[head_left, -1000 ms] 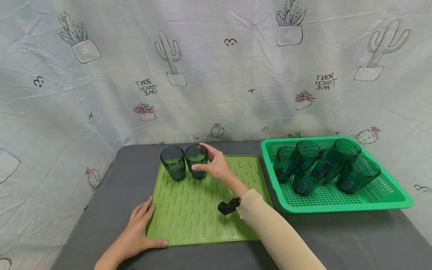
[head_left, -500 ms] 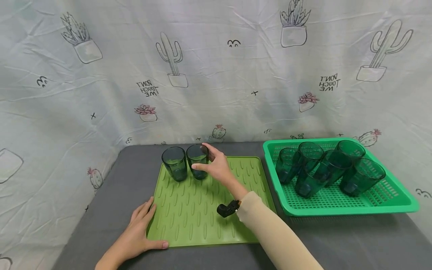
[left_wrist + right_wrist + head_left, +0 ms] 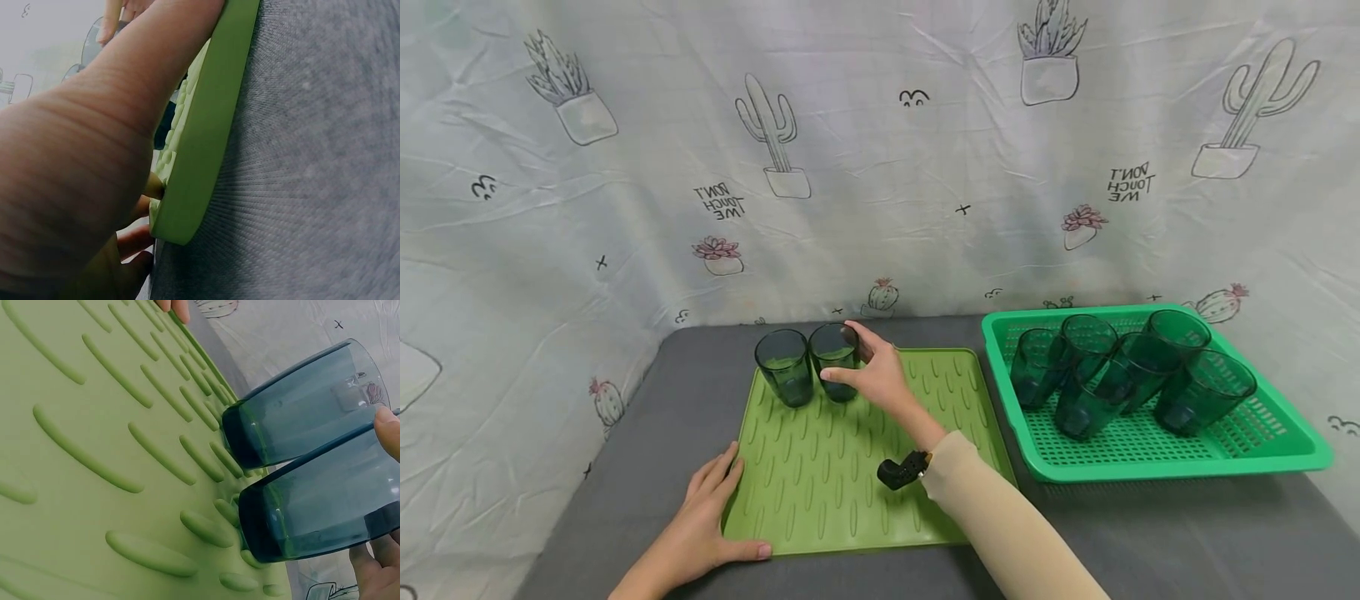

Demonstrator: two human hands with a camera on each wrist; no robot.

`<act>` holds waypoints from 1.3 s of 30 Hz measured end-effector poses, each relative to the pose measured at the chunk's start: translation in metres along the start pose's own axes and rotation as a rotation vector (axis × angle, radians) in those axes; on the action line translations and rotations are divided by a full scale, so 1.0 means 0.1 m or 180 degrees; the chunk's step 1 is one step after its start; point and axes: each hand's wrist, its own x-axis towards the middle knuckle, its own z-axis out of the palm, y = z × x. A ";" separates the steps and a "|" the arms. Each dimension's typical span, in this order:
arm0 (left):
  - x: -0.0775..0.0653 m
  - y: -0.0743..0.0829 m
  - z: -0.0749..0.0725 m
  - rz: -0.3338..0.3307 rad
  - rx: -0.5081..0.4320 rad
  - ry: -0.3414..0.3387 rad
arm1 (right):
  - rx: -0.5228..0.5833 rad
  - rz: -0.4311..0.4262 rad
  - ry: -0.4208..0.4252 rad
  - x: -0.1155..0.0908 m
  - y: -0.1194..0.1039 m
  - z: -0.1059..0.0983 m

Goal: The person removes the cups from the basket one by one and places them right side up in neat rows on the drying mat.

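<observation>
Two dark green-tinted drinking glasses stand upright side by side at the far left of the green ridged mat (image 3: 850,475). My right hand (image 3: 880,379) holds the right one (image 3: 835,354), thumb on the near side and fingers round the far side by the rim. In the right wrist view this glass (image 3: 312,503) has its base on the mat's ridges, close beside the other glass (image 3: 294,403). My left hand (image 3: 700,525) rests at the mat's near left corner, fingers along the left edge and thumb at the front edge. Its wrist view shows the mat's raised rim (image 3: 209,137).
At the right, a green plastic basket (image 3: 1150,467) contains several similar glasses (image 3: 1202,396), some leaning. A grey cloth (image 3: 647,433) covers the table. Behind hangs a white curtain (image 3: 880,167) printed with cactus drawings. A black wrist device (image 3: 902,471) sits on my right wrist.
Both hands and the two glasses on the mat keep their places. Only the head view shifts slightly.
</observation>
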 end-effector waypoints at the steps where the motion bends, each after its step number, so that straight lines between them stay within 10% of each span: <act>1: 0.00 0.00 0.00 0.0002 0.0006 0.0002 | 0.0016 0.0002 -0.0006 0.00 0.00 0.00; 24: -0.02 -0.02 0.02 0.0040 0.0060 0.0050 | -0.0255 0.0027 -0.0121 -0.02 -0.07 0.02; 39: -0.02 0.00 -0.01 -0.0024 0.0009 -0.0023 | -0.0154 -0.0106 0.0186 -0.47 -0.59 -0.28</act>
